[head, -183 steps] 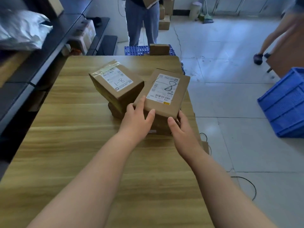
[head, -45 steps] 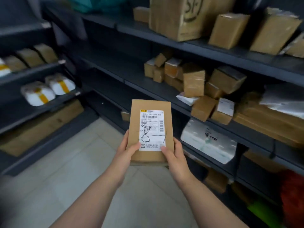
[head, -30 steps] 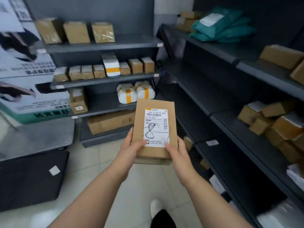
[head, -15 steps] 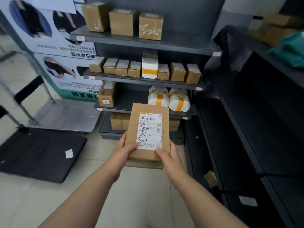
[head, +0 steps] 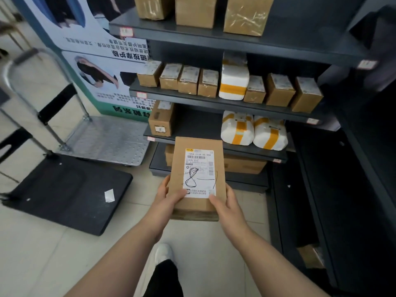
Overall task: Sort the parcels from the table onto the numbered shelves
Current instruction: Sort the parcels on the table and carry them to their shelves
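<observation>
We stand on a pale tiled floor (head: 53,254) facing a dark grey metal shelf unit (head: 235,105), with a silver platform trolley (head: 107,139) and a black flat mat (head: 64,194) to its left. Our left hand (head: 169,200) and right hand (head: 227,204) clasp the flat brown cardboard parcel (head: 197,179) by its lower corners, its white label marked 8, in front of the lower shelves. We count three large boxes (head: 195,11) on top, seven small brown boxes (head: 188,80) around one white packet below, then two white yellow-taped packets (head: 252,130).

At your left: silver platform trolley (head: 107,140) on tiled floor (head: 42,254); black flat cart (head: 68,194) just beside it; printed poster (head: 96,61) behind; your white shoe (head: 164,252) below.
</observation>
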{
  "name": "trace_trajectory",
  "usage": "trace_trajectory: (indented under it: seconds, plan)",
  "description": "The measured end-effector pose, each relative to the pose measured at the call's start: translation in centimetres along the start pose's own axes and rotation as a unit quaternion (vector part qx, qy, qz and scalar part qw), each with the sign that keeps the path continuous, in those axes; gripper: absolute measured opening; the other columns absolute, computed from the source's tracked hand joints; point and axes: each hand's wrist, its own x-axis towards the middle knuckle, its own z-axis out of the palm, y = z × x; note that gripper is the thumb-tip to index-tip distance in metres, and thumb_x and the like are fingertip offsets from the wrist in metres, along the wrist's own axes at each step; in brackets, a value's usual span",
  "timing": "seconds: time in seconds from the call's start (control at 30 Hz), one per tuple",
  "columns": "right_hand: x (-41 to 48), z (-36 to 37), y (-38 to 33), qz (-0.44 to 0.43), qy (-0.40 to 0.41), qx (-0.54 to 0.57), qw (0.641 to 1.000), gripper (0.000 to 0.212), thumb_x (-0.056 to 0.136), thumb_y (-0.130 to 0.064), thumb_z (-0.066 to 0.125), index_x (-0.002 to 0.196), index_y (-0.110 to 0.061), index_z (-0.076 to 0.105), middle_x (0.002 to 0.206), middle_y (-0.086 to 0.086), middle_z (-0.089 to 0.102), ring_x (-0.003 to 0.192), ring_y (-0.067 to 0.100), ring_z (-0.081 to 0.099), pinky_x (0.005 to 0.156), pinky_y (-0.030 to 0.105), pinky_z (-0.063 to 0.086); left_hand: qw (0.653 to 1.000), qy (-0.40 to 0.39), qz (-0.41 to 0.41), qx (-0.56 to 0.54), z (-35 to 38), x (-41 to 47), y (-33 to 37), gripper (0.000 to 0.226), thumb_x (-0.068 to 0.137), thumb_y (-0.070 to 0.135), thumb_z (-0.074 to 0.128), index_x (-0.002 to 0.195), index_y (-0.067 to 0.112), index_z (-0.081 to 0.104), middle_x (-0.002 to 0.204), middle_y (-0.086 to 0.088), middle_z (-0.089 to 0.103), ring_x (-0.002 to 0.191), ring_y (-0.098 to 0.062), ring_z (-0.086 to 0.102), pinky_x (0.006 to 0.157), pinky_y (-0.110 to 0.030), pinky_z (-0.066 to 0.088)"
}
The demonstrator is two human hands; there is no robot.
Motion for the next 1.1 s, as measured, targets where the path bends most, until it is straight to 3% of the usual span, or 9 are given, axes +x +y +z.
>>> trace_trajectory:
  seconds: [0.17, 0.3, 0.43, 0.57, 0.7, 0.77, 0.83, 0.97, 1.1]
  plan:
    - [5.4, 3.7, -1.0, 0.02, 0.002, -0.002, 1.0, 0.042, 0.094, -0.016, 0.056, 0.129, -0.034, 0.041, 0.117, -0.015, 0.058, 0.104, -0.002, 0.056, 0.084, 0.014, 0.045, 0.998, -0.019, -0.045, 0.031, -3.7, 6.9, 2.6, 0.073, 0.063, 0.044, 0.071, 0.129, 0.031, 0.043, 0.118, 0.007, 0.064, 0.107, -0.016, 0.063, 0.098, -0.041, 0.047]
    - [9.5, 5.9, -0.9, 0.029, 0.013, 0.013, 0.999, 0.042, 0.094, -0.009, 0.053, 0.124, -0.037, 0.041, 0.112, -0.024, 0.057, 0.098, -0.012, 0.055, 0.072, 0.001, 0.042, 0.996, -0.041, -0.055, 0.048, -5.5, 12.7, 3.2, 0.068, 0.064, 0.042, 0.071, 0.126, 0.029, 0.047, 0.116, 0.007, 0.066, 0.103, -0.012, 0.065, 0.09, -0.035, 0.05]
    - [13.5, 7.0, 1.0, 0.053, 0.03, 0.023, 0.998, 0.044, 0.094, -0.008, 0.054, 0.121, -0.041, 0.045, 0.115, -0.022, 0.06, 0.095, -0.016, 0.057, 0.074, 0.004, 0.043, 0.995, -0.045, -0.072, 0.053, -6.1, 17.2, 2.1, 0.066, 0.07, 0.041, 0.073, 0.129, 0.032, 0.046, 0.119, 0.011, 0.064, 0.103, -0.007, 0.063, 0.09, -0.032, 0.05]
    - [18.8, 7.4, 3.6, 0.079, 0.017, 0.022, 0.997, 0.051, 0.093, -0.011, 0.055, 0.136, -0.035, 0.043, 0.115, -0.02, 0.064, 0.099, -0.01, 0.059, 0.084, 0.015, 0.045, 0.993, -0.036, -0.096, 0.06, -5.9, 22.2, 0.5, 0.045, 0.087, 0.032, 0.068, 0.125, 0.041, 0.044, 0.114, 0.023, 0.06, 0.095, 0.007, 0.055, 0.07, -0.021, 0.04]
    - [25.3, 7.5, 6.5, 0.083, 0.003, 0.025, 0.996, 0.055, 0.093, -0.01, 0.057, 0.141, -0.028, 0.039, 0.122, -0.014, 0.064, 0.109, -0.001, 0.059, 0.092, 0.02, 0.047, 0.988, -0.04, -0.098, 0.113, -5.8, 28.7, -1.7, 0.043, 0.083, 0.047, 0.069, 0.118, 0.055, 0.047, 0.104, 0.032, 0.064, 0.098, 0.008, 0.058, 0.082, -0.029, 0.048]
    - [28.4, 7.4, 8.0, 0.092, -0.007, 0.018, 0.996, 0.055, 0.094, -0.004, 0.052, 0.142, -0.027, 0.037, 0.123, -0.017, 0.061, 0.111, -0.003, 0.058, 0.088, 0.012, 0.046, 0.982, -0.039, -0.076, 0.171, -5.9, 32.0, -2.8, 0.042, 0.087, 0.049, 0.064, 0.123, 0.056, 0.045, 0.11, 0.031, 0.063, 0.1, 0.008, 0.058, 0.091, -0.031, 0.05]
    - [31.3, 7.3, 9.2, 0.097, -0.018, 0.011, 0.995, 0.056, 0.095, -0.007, 0.053, 0.143, -0.031, 0.035, 0.121, -0.023, 0.06, 0.109, -0.007, 0.057, 0.09, 0.013, 0.045, 0.971, -0.046, -0.058, 0.229, -6.1, 35.3, -3.7, 0.058, 0.08, 0.066, 0.06, 0.133, 0.055, 0.04, 0.123, 0.02, 0.058, 0.108, -0.004, 0.059, 0.092, -0.038, 0.053]
    - [38.1, 7.3, 10.7, 0.102, -0.05, -0.021, 0.993, 0.051, 0.094, -0.02, 0.058, 0.138, -0.037, 0.04, 0.119, -0.023, 0.06, 0.113, -0.002, 0.055, 0.101, 0.026, 0.04, 0.969, -0.047, -0.062, 0.236, -6.3, 41.1, -4.4, 0.086, 0.071, 0.073, 0.059, 0.146, 0.048, 0.027, 0.126, 0.0, 0.055, 0.083, -0.019, 0.07, 0.068, -0.037, 0.061]
    - [44.0, 8.1, 11.3, 0.075, -0.075, -0.054, 0.993, 0.054, 0.092, -0.024, 0.061, 0.14, -0.035, 0.04, 0.122, -0.02, 0.06, 0.116, 0.002, 0.054, 0.095, 0.023, 0.04, 0.97, -0.03, -0.018, 0.242, -6.3, 46.0, -5.0, 0.084, 0.077, 0.071, 0.057, 0.149, 0.042, 0.023, 0.127, -0.001, 0.058, 0.094, -0.022, 0.067, 0.083, -0.044, 0.057]
